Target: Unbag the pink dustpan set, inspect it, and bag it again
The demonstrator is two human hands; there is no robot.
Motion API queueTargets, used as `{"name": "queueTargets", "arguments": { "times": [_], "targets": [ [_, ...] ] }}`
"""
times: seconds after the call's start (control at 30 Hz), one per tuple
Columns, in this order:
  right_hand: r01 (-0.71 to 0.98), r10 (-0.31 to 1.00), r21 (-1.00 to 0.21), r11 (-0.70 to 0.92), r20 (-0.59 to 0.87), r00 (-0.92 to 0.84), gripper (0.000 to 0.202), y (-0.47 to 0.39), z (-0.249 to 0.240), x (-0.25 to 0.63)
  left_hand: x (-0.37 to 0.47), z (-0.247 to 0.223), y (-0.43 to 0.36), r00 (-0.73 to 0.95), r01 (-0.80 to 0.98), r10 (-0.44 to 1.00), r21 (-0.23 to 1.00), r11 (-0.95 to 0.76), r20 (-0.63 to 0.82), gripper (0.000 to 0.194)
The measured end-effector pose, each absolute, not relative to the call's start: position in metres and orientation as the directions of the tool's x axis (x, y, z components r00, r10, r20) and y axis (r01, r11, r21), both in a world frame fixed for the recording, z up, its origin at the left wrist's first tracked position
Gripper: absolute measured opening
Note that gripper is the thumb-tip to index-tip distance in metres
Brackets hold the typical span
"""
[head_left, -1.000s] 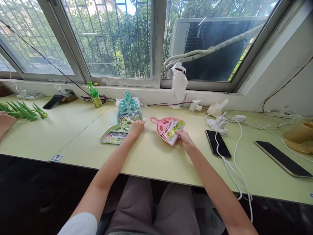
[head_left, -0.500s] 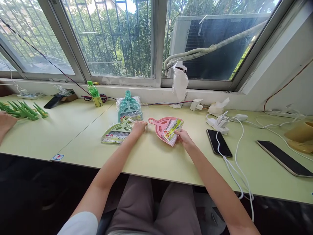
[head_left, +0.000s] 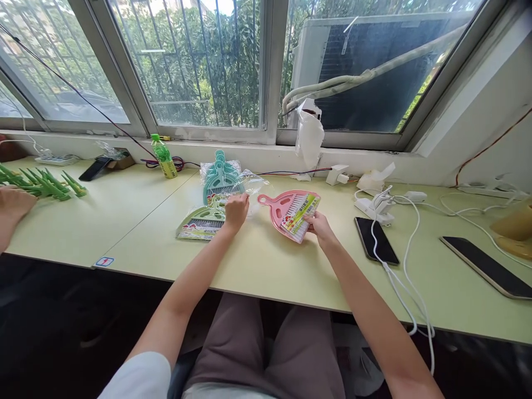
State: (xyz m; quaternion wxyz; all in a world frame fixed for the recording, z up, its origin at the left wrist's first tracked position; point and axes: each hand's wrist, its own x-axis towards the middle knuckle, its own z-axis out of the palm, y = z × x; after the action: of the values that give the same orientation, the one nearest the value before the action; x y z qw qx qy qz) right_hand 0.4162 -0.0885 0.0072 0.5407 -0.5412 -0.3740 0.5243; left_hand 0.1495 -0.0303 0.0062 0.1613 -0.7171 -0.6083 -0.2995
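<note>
My right hand (head_left: pixel 319 226) grips the lower right edge of a pink dustpan with brush (head_left: pixel 286 209), whose printed card faces up and whose handle points left. My left hand (head_left: pixel 236 213) is closed in a fist on a clear plastic bag (head_left: pixel 254 182), which sticks out behind and to the right of the fingers. Under and left of that hand lies a green dustpan set (head_left: pixel 201 226) in clear wrapping, partly hidden by the fist. Behind it sit stacked teal dustpan sets (head_left: pixel 222 176), also wrapped.
Two phones (head_left: pixel 376 241) and white charging cables (head_left: pixel 409 244) lie on the right, by a power strip (head_left: pixel 374 210). A green-capped bottle (head_left: pixel 164 158) stands back left. At the far left another person's hand (head_left: pixel 16 202) is beside green pointed pieces (head_left: pixel 47 184).
My left hand has risen slightly and turned into a tighter fist, and the clear bag now spreads out beside it. The pink dustpan stays in my right hand. The view has shifted slightly.
</note>
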Motion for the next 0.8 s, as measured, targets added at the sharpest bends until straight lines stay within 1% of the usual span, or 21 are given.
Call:
{"name": "queueTargets", "arguments": {
  "times": [0.13, 0.27, 0.33, 0.43, 0.57, 0.7, 0.8],
  "targets": [
    [-0.188, 0.989, -0.979, -0.081, -0.102, 0.105, 0.015, -0.092, 0.009, 0.41, 0.159, 0.011, -0.04, 0.145, 0.942, 0.715, 0.126, -0.312, 0.684, 0.028],
    [-0.185, 0.996, -0.98, -0.071, -0.08, 0.043, 0.017, -0.093, 0.009, 0.405, 0.166, 0.018, -0.052, 0.116, 0.944, 0.638, 0.115, -0.309, 0.761, 0.023],
    [-0.187, 0.995, -0.98, -0.065, -0.078, 0.063, 0.018, -0.093, 0.007, 0.405, 0.166, 0.019, -0.055, 0.107, 0.951, 0.63, 0.106, -0.291, 0.769, 0.021],
    [-0.2, 0.988, -0.979, -0.031, -0.06, 0.143, 0.017, -0.092, 0.004, 0.406, 0.167, 0.019, -0.054, 0.097, 0.956, 0.624, 0.102, -0.276, 0.775, 0.021],
    [-0.218, 0.974, -0.976, 0.004, -0.046, 0.224, 0.016, -0.09, 0.002, 0.41, 0.168, 0.02, -0.055, 0.098, 0.946, 0.645, 0.129, -0.296, 0.758, 0.021],
    [-0.21, 0.984, -0.978, -0.005, -0.043, 0.174, 0.019, -0.09, 0.005, 0.411, 0.173, 0.02, -0.059, 0.084, 0.932, 0.644, 0.169, -0.321, 0.761, 0.021],
    [-0.217, 0.994, -0.976, -0.021, -0.044, 0.104, 0.026, -0.09, 0.006, 0.408, 0.175, 0.017, -0.062, 0.098, 0.926, 0.61, 0.152, -0.346, 0.787, 0.022]
  ]
}}
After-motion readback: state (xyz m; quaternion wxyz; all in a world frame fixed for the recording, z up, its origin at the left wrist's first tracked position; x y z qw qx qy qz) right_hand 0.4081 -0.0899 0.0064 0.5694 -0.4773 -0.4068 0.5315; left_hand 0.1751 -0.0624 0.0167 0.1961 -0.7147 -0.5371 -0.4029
